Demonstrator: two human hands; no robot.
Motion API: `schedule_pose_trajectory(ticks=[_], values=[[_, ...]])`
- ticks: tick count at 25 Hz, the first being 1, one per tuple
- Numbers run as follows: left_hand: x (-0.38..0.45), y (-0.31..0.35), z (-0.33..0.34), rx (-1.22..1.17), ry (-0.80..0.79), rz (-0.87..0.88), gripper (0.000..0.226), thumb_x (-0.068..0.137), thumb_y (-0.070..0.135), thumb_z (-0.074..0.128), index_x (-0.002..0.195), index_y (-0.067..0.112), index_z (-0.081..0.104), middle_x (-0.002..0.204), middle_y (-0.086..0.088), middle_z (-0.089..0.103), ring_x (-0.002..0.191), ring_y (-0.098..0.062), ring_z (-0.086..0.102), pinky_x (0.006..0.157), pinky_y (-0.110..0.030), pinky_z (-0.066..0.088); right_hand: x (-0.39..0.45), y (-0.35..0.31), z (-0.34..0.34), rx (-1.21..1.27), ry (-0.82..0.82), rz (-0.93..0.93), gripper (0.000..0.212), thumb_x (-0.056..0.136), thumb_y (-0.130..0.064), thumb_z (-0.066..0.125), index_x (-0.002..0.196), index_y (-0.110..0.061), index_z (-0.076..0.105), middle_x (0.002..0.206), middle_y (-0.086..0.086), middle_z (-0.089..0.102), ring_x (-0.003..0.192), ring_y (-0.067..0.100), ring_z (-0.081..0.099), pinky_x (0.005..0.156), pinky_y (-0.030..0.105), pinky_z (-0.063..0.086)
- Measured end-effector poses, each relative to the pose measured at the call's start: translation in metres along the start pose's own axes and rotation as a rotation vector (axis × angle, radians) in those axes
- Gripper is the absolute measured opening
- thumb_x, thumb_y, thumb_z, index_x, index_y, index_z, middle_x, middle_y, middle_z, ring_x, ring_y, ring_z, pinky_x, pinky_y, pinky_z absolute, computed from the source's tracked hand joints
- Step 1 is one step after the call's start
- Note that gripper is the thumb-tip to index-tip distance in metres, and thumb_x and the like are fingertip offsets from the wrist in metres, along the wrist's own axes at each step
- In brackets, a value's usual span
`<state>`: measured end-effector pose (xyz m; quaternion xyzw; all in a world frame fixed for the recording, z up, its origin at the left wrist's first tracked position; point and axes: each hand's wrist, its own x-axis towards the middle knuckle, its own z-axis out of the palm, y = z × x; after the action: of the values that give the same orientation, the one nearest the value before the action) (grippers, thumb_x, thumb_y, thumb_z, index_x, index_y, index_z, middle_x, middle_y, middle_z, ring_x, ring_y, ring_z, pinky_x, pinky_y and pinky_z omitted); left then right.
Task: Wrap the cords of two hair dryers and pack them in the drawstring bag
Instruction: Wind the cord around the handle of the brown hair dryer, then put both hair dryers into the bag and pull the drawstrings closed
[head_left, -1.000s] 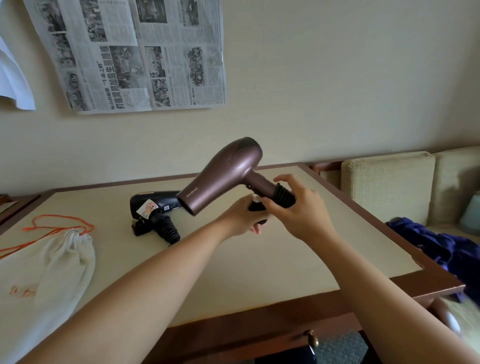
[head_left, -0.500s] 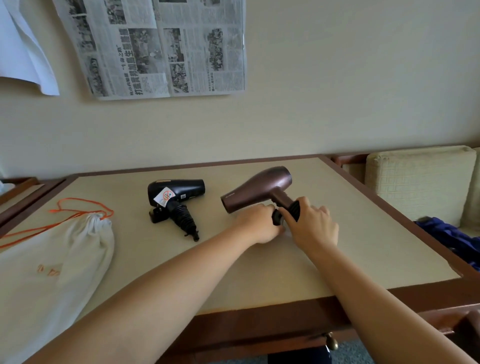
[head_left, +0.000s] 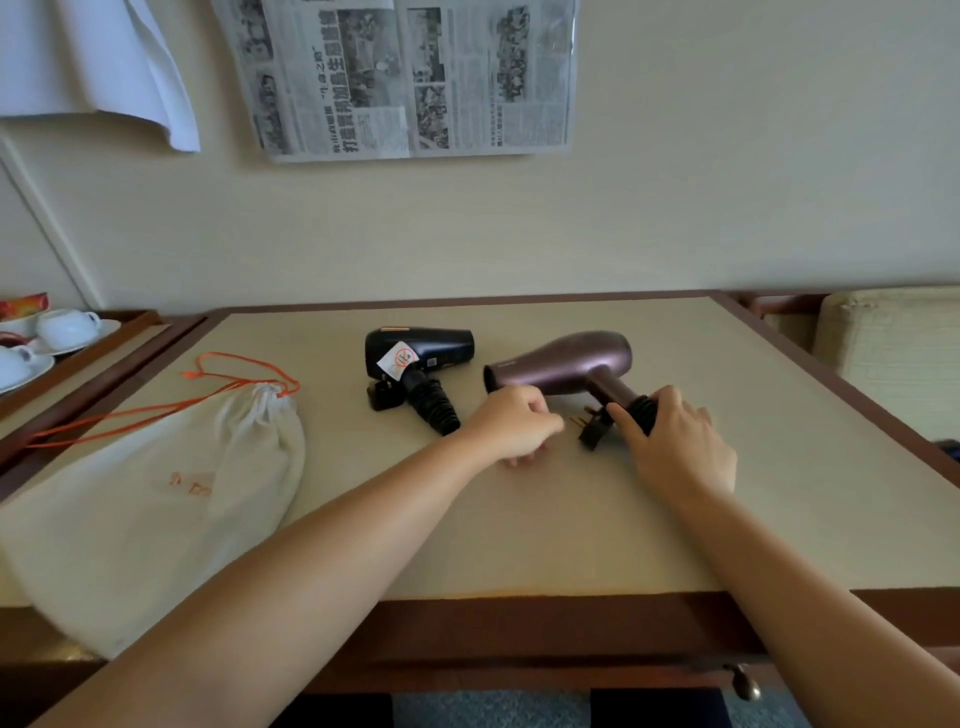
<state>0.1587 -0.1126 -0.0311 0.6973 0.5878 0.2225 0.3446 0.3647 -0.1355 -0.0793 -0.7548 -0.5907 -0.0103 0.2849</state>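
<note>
A purple-brown hair dryer (head_left: 561, 364) lies on its side on the table (head_left: 779, 519), its nozzle pointing left. Its black cord is wound round the handle, and the plug (head_left: 592, 428) sticks out beside it. My right hand (head_left: 675, 447) rests on the wrapped handle end, fingers curled over the cord. My left hand (head_left: 511, 423) sits just left of the plug with its fingers curled, holding nothing I can see. A black hair dryer (head_left: 415, 358) with its cord wrapped lies to the left. A white drawstring bag (head_left: 156, 499) with orange cord lies at the table's left.
White cups and saucers (head_left: 57, 332) stand on a side shelf at far left. A cushioned seat (head_left: 893, 343) is beyond the table's right edge. Newspaper (head_left: 410, 73) hangs on the wall behind. A drawer knob (head_left: 745, 686) sticks out below the front edge.
The purple-brown dryer was held up above the table, then lowered and laid down. My left hand has come off the handle and drawn left; the plug now shows.
</note>
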Motion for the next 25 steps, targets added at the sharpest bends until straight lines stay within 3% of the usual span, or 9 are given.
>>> schedule_pose_trajectory(ticks=[4,7,9,11,14,17,20,23,25], values=[[-0.044,-0.032,-0.050,0.595,0.355,0.093,0.037,0.081,0.054,0.064,0.084,0.018,0.063,0.082,0.002,0.070,0.080,-0.024,0.068,0.067,-0.030,0.050,-0.003,-0.001,0.003,-0.224,-0.023,0.000,0.062,0.095,-0.074,0.025,0.117,-0.020,0.046,0.108,0.010,0.063,0.099,0.033,0.060,0.081,0.048,0.053],[-0.050,-0.101,-0.121,0.658,0.617,-0.220,0.062,0.084,0.066,0.057,0.122,0.017,0.059,0.122,-0.012,0.065,0.112,-0.039,0.064,0.087,-0.043,0.049,-0.009,-0.020,-0.007,-0.229,0.093,-0.107,0.061,0.097,-0.066,0.037,0.136,-0.019,0.041,0.128,0.018,0.055,0.116,0.040,0.054,0.091,0.053,0.047],[-0.056,-0.153,-0.149,0.662,0.529,-0.458,0.086,0.086,0.078,0.046,0.153,0.024,0.037,0.155,-0.015,0.041,0.135,-0.042,0.047,0.105,-0.055,0.038,-0.022,-0.054,-0.007,-0.065,0.105,-0.312,0.050,0.098,-0.058,0.043,0.134,-0.022,0.043,0.132,0.012,0.054,0.121,0.034,0.051,0.098,0.051,0.046],[-0.065,-0.192,-0.157,0.599,0.359,-0.477,0.073,0.091,0.081,0.030,0.149,0.039,0.045,0.164,-0.010,0.036,0.142,-0.043,0.038,0.114,-0.060,0.027,-0.042,-0.098,0.006,0.119,0.040,-0.538,0.042,0.098,-0.052,0.048,0.130,-0.025,0.049,0.127,0.002,0.057,0.119,0.023,0.052,0.099,0.043,0.048],[-0.080,-0.202,-0.166,0.149,0.440,-0.329,0.069,0.097,0.075,0.028,0.085,0.030,0.078,0.089,-0.006,0.079,0.094,-0.028,0.070,0.098,-0.049,0.047,-0.060,-0.156,0.038,0.419,-0.100,-0.692,0.033,0.095,-0.040,0.057,0.122,-0.021,0.058,0.107,-0.001,0.064,0.103,0.022,0.057,0.084,0.039,0.052],[-0.096,-0.195,-0.169,0.187,0.648,-0.065,0.054,0.093,0.046,0.059,0.048,0.015,0.057,0.046,0.004,0.052,0.050,-0.009,0.049,0.060,-0.035,0.042,-0.070,-0.205,0.068,0.571,-0.243,-0.636,0.028,0.095,-0.029,0.053,0.122,-0.026,0.061,0.098,-0.008,0.068,0.097,0.021,0.063,0.078,0.040,0.056],[-0.102,-0.196,-0.167,0.303,0.744,-0.014,0.034,0.082,0.026,0.072,0.058,0.015,0.052,0.049,0.004,0.050,0.049,-0.013,0.047,0.053,-0.032,0.038,-0.075,-0.242,0.091,0.583,-0.315,-0.556,0.030,0.096,-0.028,0.050,0.123,-0.033,0.062,0.095,-0.008,0.072,0.090,0.023,0.069,0.076,0.037,0.057],[-0.104,-0.198,-0.164,0.155,0.523,-0.212,0.027,0.085,0.043,0.081,0.080,0.019,0.071,0.071,0.001,0.073,0.070,-0.019,0.070,0.059,-0.029,0.048,-0.078,-0.265,0.108,0.574,-0.374,-0.514,0.025,0.093,-0.035,0.055,0.117,-0.033,0.063,0.096,-0.008,0.074,0.093,0.023,0.068,0.078,0.036,0.055],[-0.102,-0.197,-0.160,-0.093,0.427,-0.195,0.021,0.091,0.034,0.078,0.088,0.012,0.077,0.081,-0.006,0.080,0.080,-0.023,0.077,0.064,-0.025,0.054,-0.078,-0.272,0.114,0.579,-0.422,-0.464,0.026,0.091,-0.048,0.058,0.111,-0.034,0.064,0.090,-0.007,0.074,0.091,0.020,0.069,0.075,0.033,0.054]])
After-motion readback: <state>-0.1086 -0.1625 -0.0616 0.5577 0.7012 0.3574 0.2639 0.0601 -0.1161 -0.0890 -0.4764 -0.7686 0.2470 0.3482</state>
